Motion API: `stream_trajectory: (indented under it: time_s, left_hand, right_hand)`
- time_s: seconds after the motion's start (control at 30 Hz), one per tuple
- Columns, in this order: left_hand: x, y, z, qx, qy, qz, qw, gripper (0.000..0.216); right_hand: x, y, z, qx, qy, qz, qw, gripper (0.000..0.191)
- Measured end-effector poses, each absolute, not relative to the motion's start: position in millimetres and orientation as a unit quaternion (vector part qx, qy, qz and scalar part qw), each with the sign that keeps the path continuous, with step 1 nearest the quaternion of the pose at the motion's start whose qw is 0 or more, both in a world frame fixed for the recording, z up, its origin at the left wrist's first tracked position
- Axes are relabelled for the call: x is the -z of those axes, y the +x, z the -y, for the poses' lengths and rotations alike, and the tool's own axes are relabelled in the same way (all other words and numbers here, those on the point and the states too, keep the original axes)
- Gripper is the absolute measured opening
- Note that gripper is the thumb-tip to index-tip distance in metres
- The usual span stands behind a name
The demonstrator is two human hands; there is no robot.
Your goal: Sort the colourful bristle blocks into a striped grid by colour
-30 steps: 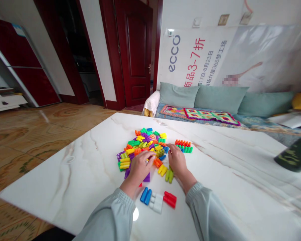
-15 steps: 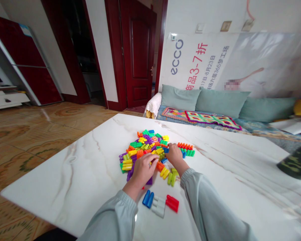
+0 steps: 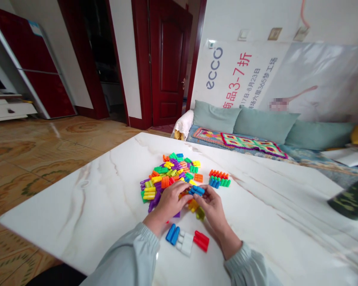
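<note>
A blue bullet-shaped building block (image 3: 197, 190) is held up over the near side of a pile of colourful blocks (image 3: 173, 171). My right hand (image 3: 212, 204) pinches its right end between thumb and fingers. At its left end, the thumb and fingertips of my left hand (image 3: 173, 198) close on it. Yellow and orange blocks (image 3: 193, 205) lie under my hands, partly hidden. Closer to me rest a blue block (image 3: 172, 234), a white block (image 3: 185, 243) and a red block (image 3: 201, 241), side by side.
Orange blocks (image 3: 218, 174) stand in a row right of the pile, beside blue and green ones (image 3: 220, 182). A camouflage-patterned object (image 3: 350, 200) is at the right of the white marble-look table (image 3: 113, 198). Behind it is a sofa with cushions (image 3: 265, 125).
My right hand has lifted a blue block from the pile's right side and brought it towards me. My left hand has moved slightly right to meet it.
</note>
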State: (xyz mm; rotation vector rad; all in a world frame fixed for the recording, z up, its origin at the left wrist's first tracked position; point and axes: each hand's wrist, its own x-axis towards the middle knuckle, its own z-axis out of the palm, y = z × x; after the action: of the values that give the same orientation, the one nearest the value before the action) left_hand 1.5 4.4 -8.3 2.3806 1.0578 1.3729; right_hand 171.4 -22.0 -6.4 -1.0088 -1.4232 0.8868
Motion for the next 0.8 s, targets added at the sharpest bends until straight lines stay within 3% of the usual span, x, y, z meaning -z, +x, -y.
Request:
stream_trajectory:
  time_s: [0.17, 0.3, 0.4, 0.6, 0.8]
  left_hand:
    - [13, -1, -7, -0.462, 0.814, -0.336, 0.104, 0.024]
    - [14, -2, -8, -0.461, 0.817, -0.339, 0.076, 0.020]
    - [12, -2, -8, -0.481, 0.808, -0.333, 0.064, 0.018]
    - [10, -2, -7, -0.507, 0.790, -0.339, 0.060, 0.019]
    - [14, -3, -10, -0.501, 0.791, -0.344, 0.065, 0.021]
  right_hand:
    - [0, 171, 29, -0.145, -0.436, 0.704, 0.541, 0.011]
    - [-4, 174, 31, -0.011, -0.462, 0.766, 0.447, 0.015]
    - [-5, 178, 30, 0.017, -0.472, 0.777, 0.416, 0.017]
    - [6, 233, 8, 0.050, -0.579, 0.557, 0.593, 0.026]
    - [22, 282, -7, -0.033, -0.752, 0.448, 0.483, 0.031]
